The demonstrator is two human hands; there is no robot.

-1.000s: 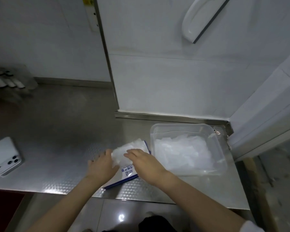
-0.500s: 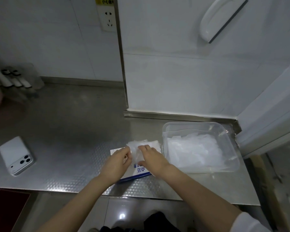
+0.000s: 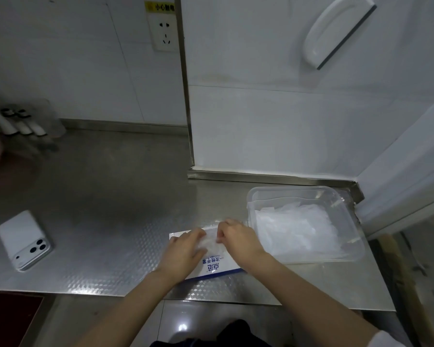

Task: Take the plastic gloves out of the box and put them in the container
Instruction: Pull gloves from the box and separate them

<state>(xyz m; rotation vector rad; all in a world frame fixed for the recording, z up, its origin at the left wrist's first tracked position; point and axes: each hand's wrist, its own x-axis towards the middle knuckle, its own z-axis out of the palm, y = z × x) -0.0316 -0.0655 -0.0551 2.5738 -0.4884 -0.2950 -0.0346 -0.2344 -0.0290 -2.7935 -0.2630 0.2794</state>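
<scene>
1. Pinched by your left hand and right hand, per head view, the plastic gloves sit bunched atop the box, directly under your fingers.
2. Just right of that grip stands the container, already holding gloves.
3. Advice: steady the box and draw the bunch fully clear before lifting.

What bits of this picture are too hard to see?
1. Head view: the box opening, and how many gloves are inside, hidden by the left hand and right hand.
2. Head view: the pile in the container, clear layers blend, uncountable.
3. Head view: objects at the left edge, blurred, cut off.
</scene>
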